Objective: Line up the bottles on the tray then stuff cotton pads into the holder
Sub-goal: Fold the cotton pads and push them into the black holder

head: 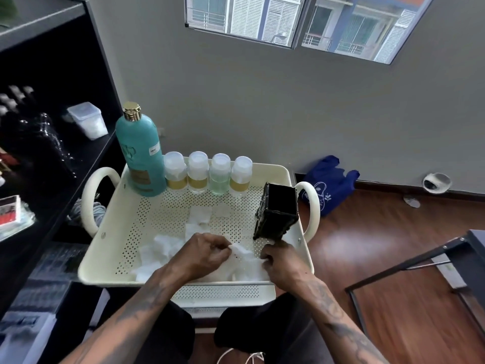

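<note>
pads gathered, holder just right of them

white cotton pad (242,252) is pinched by left hand (207,252) and right hand (282,261); tall black box holder (277,215) is nearest the right.

Soft daylight enters through the window (301,24) at the top, leaving the grey wall (262,114) evenly lit and the black shelving (52,114) on the left dim and murky. A pale glare patch shines on the wooden floor (349,240). Wide-angle distortion bends straight lines near the edges, and the corners look smeared and soft.
</note>
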The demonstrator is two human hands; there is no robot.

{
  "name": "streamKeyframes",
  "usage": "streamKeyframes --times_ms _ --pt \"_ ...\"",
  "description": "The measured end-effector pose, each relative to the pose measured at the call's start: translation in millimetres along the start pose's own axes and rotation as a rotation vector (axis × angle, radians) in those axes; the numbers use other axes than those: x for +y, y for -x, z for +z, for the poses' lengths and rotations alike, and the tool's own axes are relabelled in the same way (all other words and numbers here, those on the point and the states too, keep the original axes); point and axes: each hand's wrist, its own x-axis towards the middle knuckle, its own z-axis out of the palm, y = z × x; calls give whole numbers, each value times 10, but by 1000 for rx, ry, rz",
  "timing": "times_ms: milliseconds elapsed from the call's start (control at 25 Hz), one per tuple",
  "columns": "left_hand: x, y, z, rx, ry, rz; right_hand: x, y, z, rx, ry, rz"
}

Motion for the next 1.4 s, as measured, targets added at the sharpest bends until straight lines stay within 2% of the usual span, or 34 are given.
streamKeyframes --times_ms 80,240,360,400,440,600,680,760,880,1000,1120,1400 --pt "-43 24 -28 43 135 -87 139 72 -9 42 -57 -8" --pt "-112 18 -80 144 329 -151 252 229 -28 89 -227 -67" --pt "-106 40 -114 124 729 -263 206 295 -81 174 -347 -149" --pt "-109 54 -122 142 759 -274 173 304 -109 203 -356 -181" --pt "-121 68 -134 179 663 -265 134 308 -138 211 -362 -213" --pt "-133 236 -183 378 -84 -132 -139 226 -222 92 -343 -352" --pt "-178 378 -215 421 -245 -118 -323 96 -240 15 -393 -401" --pt "-228 493 -238 353 -257 -184 -492 -92 -226 -44 -401 -402" --pt "-236 501 -240 267 -230 -282 -690 -399 -166 -125 -270 -385" --pt "-197 454 -223 275 -224 -314 -829 -603 -109 -169 -80 -481" --pt "-206 452 -222 290 -225 -318 -841 -681 -52 -211 8 -519" --pt "-202 457 -200 279 -194 -325 -680 -546 61 -35 -37 -548"
